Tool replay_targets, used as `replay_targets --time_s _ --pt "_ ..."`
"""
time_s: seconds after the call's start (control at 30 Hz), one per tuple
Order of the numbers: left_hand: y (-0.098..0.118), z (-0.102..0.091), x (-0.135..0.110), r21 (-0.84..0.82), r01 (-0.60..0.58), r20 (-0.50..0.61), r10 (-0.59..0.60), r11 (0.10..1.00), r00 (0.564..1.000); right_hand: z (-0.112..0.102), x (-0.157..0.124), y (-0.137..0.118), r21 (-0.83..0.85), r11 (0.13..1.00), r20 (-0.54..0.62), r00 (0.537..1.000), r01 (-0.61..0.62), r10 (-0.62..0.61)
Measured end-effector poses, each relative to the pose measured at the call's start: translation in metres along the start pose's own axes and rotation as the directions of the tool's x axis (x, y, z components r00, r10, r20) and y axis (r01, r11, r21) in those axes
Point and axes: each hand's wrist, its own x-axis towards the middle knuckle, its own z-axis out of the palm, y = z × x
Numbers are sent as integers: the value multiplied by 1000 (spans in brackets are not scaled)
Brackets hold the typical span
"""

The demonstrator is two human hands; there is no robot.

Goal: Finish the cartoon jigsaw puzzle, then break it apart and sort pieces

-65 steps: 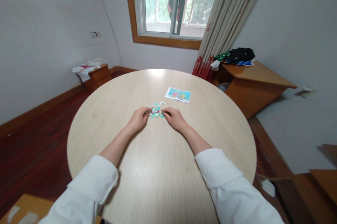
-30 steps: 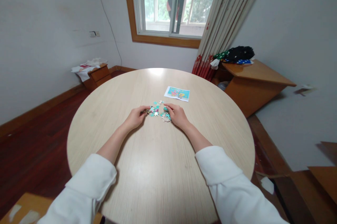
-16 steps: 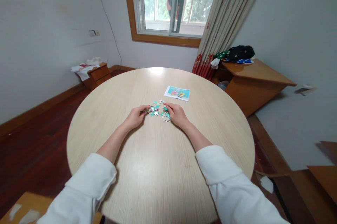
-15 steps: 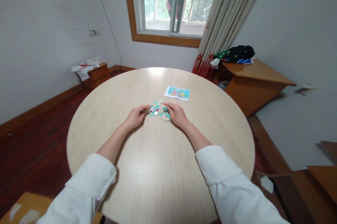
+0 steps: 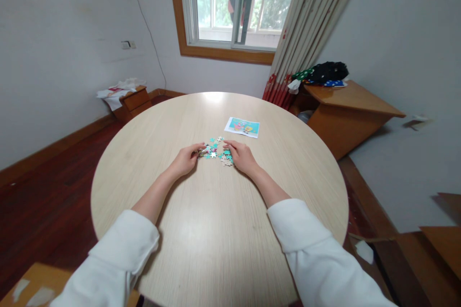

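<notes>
A small heap of jigsaw puzzle pieces, teal, white and multicoloured, lies on the round table in front of me. At the heap's left edge, my left hand is curved with thumb and fingers apart, touching the outer pieces. My right hand rests at the right side, its index finger stretched forward and the fingers parted over a few teal pieces. Parts of the pieces are hidden under both hands. Just beyond lies a picture sheet with pink and yellow cartoon figures on blue.
The pale round table fills the middle. A wooden desk with clothes stands at the right, a small cabinet at the back left. A cardboard box is at the lower left, a curtained window ahead.
Dark pieces that showed between my left thumb and fingers are less visible there now, with lighter ones by the fingertips. My right fingers have shifted slightly over the teal pieces.
</notes>
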Motion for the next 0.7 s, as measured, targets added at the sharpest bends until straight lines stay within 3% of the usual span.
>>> replay_targets --time_s 0.33,0.57,0.7 --pt "9 -5 1 55 -5 -113 11 998 994 -1 0 -2 -8 1000 -15 1000 -5 4" --pt "12 -8 3 -13 101 -310 -100 995 946 -2 -1 -3 15 999 -15 999 -31 31" --pt "13 -10 4 -43 133 -336 -139 990 932 -2 -2 -3 24 999 -5 999 -48 48"
